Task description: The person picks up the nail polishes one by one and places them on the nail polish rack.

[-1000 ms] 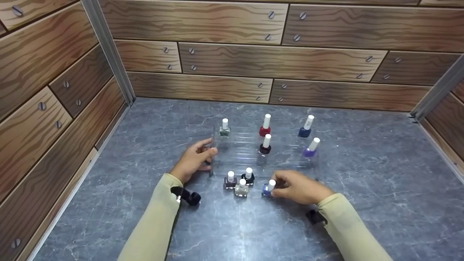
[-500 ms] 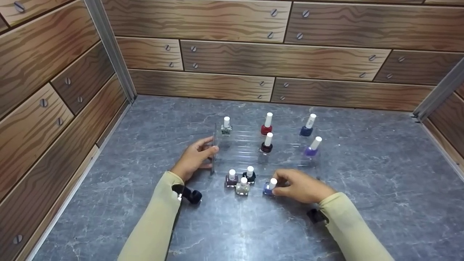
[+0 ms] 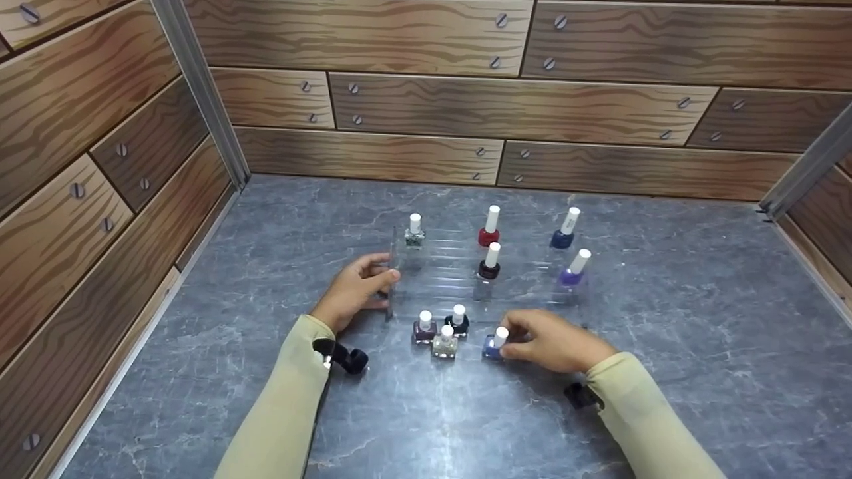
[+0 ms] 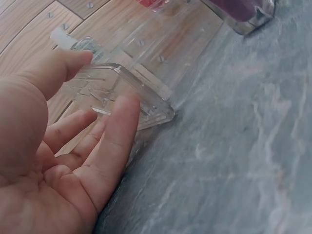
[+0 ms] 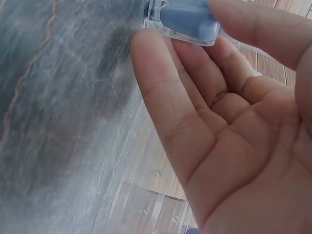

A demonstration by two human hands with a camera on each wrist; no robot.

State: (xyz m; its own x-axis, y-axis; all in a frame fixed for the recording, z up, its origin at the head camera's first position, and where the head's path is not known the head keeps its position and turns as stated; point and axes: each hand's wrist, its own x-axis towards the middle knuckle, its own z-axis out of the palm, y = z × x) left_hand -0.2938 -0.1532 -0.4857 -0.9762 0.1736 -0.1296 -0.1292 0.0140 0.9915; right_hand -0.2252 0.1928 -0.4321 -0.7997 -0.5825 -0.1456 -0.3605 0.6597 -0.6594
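My right hand (image 3: 552, 342) pinches a small blue nail polish bottle (image 3: 492, 347) with a white cap, low over the table in front of a clear plastic tiered rack (image 3: 442, 287). In the right wrist view, the thumb and fingertips meet the blue glass. My left hand (image 3: 353, 289) holds the rack's left side panel, thumb at its edge and fingers against the outer face. On the table between the hands stand three more bottles: dark purple (image 3: 425, 332), clear glittery (image 3: 444, 346) and black (image 3: 457, 326).
On the rack stand several white-capped bottles: green glitter (image 3: 414, 238) at back left, red (image 3: 488, 237), dark blue (image 3: 562, 239), dark red (image 3: 489, 269) and purple (image 3: 571, 276). Wood-patterned walls (image 3: 426, 100) enclose the grey marbled table (image 3: 200, 372) behind and at the sides.
The view shifts slightly. Both hands, the rack and the bottles otherwise keep their places.
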